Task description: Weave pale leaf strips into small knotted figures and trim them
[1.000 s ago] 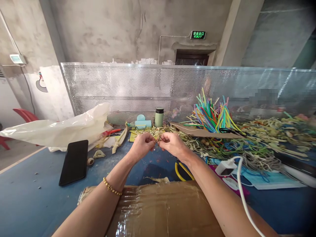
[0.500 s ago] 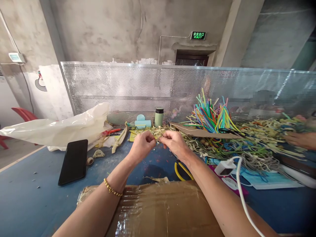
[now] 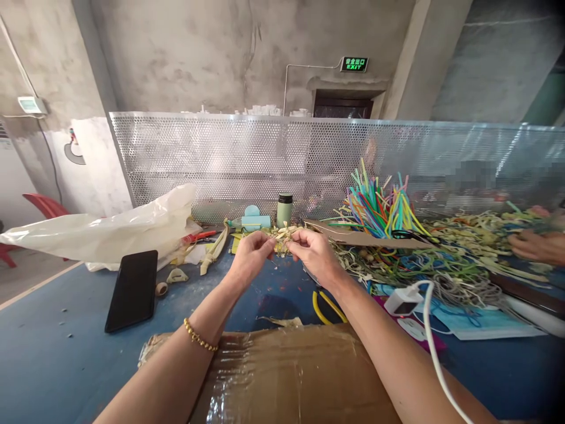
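My left hand (image 3: pixel 252 254) and my right hand (image 3: pixel 314 253) are raised close together over the middle of the blue table, fingertips pinched with a small gap between them. What lies in the pinches is too small to tell from the pale yellow strips (image 3: pixel 283 234) heaped just behind. Below the hands, a yellow-handled tool (image 3: pixel 318 307) pokes out partly hidden by my right forearm. A taped brown cardboard box (image 3: pixel 304 371) lies beneath my forearms. Behind the strips stands a green tumbler (image 3: pixel 285 209) with a black lid.
A black phone (image 3: pixel 131 291) and white plastic sheeting (image 3: pixel 145 218) lie left. Colourful thin sticks (image 3: pixel 384 206), tangled strips and cords (image 3: pixel 459 253), a white charger (image 3: pixel 402 301) and a blue face mask (image 3: pixel 481 323) fill the right. Another person's hand (image 3: pixel 536 246) reaches in there. A perforated panel (image 3: pixel 229 153) stands behind.
My hands have drawn slightly apart and the fingers have shifted. More of the pale strips shows between them. The other person's hand at the right has moved slightly.
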`<action>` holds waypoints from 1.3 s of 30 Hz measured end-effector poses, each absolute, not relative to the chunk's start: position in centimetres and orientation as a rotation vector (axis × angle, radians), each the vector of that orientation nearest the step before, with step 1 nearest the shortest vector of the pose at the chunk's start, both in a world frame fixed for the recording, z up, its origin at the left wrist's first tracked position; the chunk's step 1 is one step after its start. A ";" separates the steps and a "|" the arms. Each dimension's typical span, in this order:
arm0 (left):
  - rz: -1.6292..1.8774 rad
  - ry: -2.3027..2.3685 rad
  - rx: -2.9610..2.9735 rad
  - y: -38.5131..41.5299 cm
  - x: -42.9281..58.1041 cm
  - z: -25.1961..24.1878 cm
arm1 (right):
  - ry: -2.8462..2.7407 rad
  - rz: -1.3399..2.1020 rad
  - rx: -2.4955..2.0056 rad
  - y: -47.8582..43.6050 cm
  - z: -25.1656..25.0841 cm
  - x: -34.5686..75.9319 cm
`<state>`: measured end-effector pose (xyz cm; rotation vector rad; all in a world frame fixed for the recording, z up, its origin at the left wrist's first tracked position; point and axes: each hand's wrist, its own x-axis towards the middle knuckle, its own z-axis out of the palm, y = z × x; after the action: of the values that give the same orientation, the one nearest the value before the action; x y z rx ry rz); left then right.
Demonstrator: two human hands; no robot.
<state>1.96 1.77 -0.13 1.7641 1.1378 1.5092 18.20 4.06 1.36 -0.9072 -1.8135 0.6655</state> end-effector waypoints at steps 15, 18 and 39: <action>1.486 1.328 1.835 1.3 2.6 0.0 | -1.803 0.744 -0.987 3.9 1.0 17.6; 1.482 1.450 1.955 0.9 2.8 0.3 | -1.837 0.702 -1.003 4.2 0.7 17.7; 1.512 1.587 2.410 1.0 3.7 -0.9 | -1.806 0.790 -1.122 4.2 0.6 17.7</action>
<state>3.67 0.96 -0.92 2.4103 1.5869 1.5118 17.75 4.20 0.61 -1.1223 -1.8061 0.7895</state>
